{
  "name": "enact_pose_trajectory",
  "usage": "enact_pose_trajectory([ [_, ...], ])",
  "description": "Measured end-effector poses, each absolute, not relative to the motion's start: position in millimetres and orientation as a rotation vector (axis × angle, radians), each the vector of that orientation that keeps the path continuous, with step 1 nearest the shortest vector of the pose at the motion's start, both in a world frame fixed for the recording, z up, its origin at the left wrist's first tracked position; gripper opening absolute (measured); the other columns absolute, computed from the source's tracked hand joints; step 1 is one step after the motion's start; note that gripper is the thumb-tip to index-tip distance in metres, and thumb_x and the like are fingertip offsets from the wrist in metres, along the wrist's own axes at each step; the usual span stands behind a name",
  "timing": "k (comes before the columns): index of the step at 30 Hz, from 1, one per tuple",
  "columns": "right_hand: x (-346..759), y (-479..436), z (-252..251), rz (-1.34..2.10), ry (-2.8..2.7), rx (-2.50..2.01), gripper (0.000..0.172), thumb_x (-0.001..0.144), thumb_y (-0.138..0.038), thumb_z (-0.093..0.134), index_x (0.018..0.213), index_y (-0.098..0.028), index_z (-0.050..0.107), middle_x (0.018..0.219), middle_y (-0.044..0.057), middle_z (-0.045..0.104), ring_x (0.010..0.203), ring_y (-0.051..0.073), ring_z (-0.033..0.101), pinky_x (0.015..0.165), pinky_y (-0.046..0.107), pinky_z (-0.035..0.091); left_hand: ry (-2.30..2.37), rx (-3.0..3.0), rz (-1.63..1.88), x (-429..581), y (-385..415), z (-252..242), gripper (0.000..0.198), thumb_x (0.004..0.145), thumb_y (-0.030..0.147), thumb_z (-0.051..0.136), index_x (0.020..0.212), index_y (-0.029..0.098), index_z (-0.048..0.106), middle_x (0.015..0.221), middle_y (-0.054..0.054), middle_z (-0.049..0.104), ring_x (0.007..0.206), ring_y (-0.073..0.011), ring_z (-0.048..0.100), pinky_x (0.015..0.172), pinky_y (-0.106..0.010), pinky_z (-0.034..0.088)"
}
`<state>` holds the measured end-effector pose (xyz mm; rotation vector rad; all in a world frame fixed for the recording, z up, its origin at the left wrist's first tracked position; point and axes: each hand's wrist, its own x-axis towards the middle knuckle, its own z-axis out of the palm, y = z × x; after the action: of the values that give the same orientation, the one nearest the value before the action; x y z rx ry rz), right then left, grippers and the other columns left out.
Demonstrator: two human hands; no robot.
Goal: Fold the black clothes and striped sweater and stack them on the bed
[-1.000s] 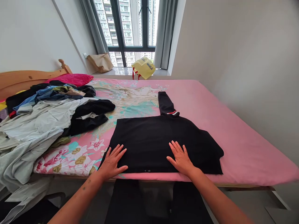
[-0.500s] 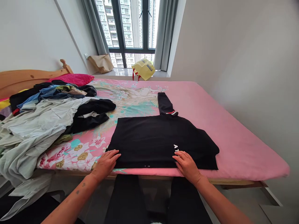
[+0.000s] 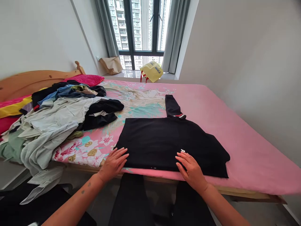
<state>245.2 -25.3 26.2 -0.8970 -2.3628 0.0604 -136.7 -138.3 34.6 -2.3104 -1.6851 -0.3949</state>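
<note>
A black long-sleeved top (image 3: 150,138) lies folded over along the bed's front edge. One sleeve (image 3: 172,106) points away toward the window, with a red and white stripe near its fold. My left hand (image 3: 115,161) rests flat at the top's near left corner, fingers stretched out. Over the printed white lettering, my right hand (image 3: 189,166) lies with its fingers spread and covers most of the letters. Neither hand grips the cloth.
A pile of loose clothes (image 3: 58,116) covers the bed's left side and hangs over its front edge. Behind it are a red pillow (image 3: 87,79) and wooden headboard (image 3: 37,77). A yellow bag (image 3: 152,71) and brown paper bag (image 3: 111,65) sit on the windowsill.
The view has turned slightly left, so everything appears shifted to the right. My right hand now covers more of the lettering. The black top keeps its folded shape.
</note>
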Motion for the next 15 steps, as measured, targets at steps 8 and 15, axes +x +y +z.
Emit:
enact_pose_trajectory([
  [8, 160, 15, 12, 0.092, -2.658, -1.076, 0.049, 0.093, -0.040, 0.038, 0.134, -0.016, 0.045, 0.144, 0.010, 0.039, 0.136, 0.026, 0.029, 0.110, 0.051, 0.022, -2.088, -2.212, -0.224, -89, -86, 21, 0.049, 0.091, 0.042, 0.039, 0.134, 0.019, 0.046, 0.144, -0.009, 0.041, 0.136, -0.0273, 0.030, 0.111, -0.055, 0.016],
  [15, 195, 36, -43, -0.001, -2.634, -1.277, 0.064, 0.091, -0.056, 0.028, 0.142, -0.018, 0.033, 0.149, 0.008, 0.031, 0.139, 0.026, 0.021, 0.112, 0.052, 0.011, -2.309, -1.954, -0.133, -122, -101, -1, 0.067, 0.085, 0.057, 0.039, 0.142, 0.022, 0.035, 0.150, -0.008, 0.029, 0.139, -0.0322, 0.021, 0.111, -0.055, 0.011],
])
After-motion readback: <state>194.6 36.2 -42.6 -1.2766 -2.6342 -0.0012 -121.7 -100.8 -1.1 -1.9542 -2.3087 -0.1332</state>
